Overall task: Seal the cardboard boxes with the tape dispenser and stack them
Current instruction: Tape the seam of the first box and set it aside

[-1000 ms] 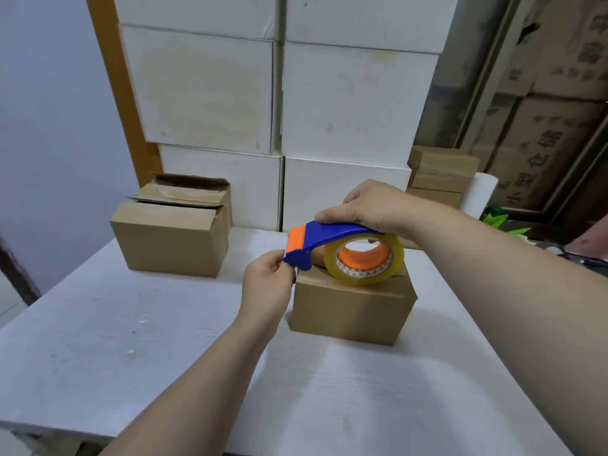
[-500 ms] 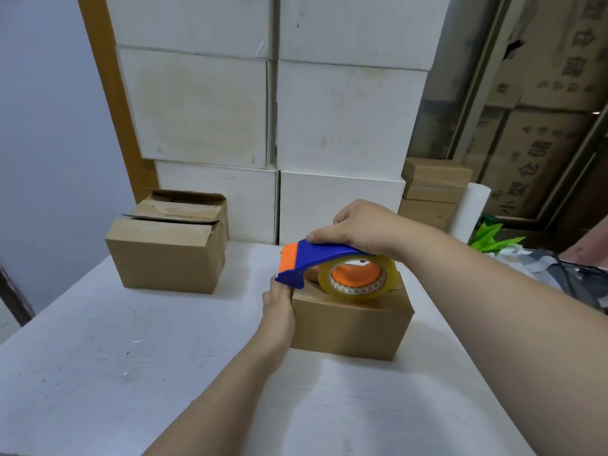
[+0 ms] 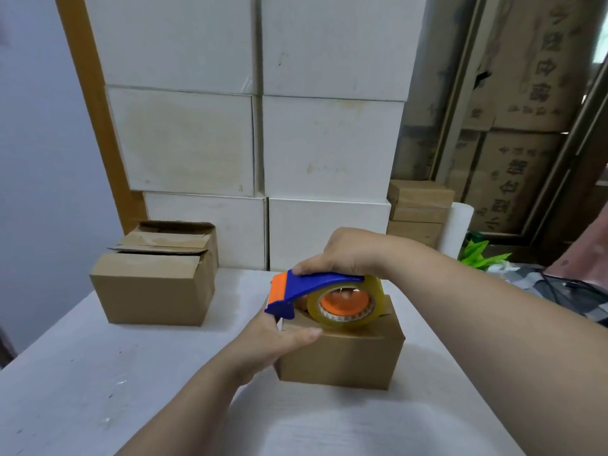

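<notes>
Mid worktop [image 3: 98,373], a small cardboard box [image 3: 342,357] sits w/ the blue & orange tape dispenser [image 3: 306,287] on top, cutter end at its left edge. Right hand [image 3: 345,251] grasps the dispenser handle; left hand [image 3: 273,337] clasps the box's near-left corner. Open-flapped box [image 3: 154,291] far left.
</notes>
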The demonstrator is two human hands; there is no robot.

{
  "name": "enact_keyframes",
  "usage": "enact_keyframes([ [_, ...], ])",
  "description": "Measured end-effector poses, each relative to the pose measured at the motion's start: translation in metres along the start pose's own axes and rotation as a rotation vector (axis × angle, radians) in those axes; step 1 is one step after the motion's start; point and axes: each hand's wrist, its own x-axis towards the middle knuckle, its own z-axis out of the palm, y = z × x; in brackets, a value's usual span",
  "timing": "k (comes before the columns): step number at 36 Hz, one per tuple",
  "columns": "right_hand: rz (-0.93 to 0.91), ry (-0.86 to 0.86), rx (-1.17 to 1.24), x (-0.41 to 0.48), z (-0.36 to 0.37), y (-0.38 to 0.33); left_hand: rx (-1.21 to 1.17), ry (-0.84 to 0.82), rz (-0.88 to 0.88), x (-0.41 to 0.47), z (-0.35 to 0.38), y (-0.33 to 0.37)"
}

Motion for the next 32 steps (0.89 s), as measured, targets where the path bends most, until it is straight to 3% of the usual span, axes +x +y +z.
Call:
enact_keyframes([
  [7, -0.005, -0.12, -0.178, 0.001, -0.016, -0.007, -0.009, -0.02, 0.022, 0.005, -0.002, 0.003],
  [32, -0.006, -0.146, -0.244, 0.002, -0.025, -0.004, -0.022, 0.029, 0.071, 0.007, -0.005, -0.001],
])
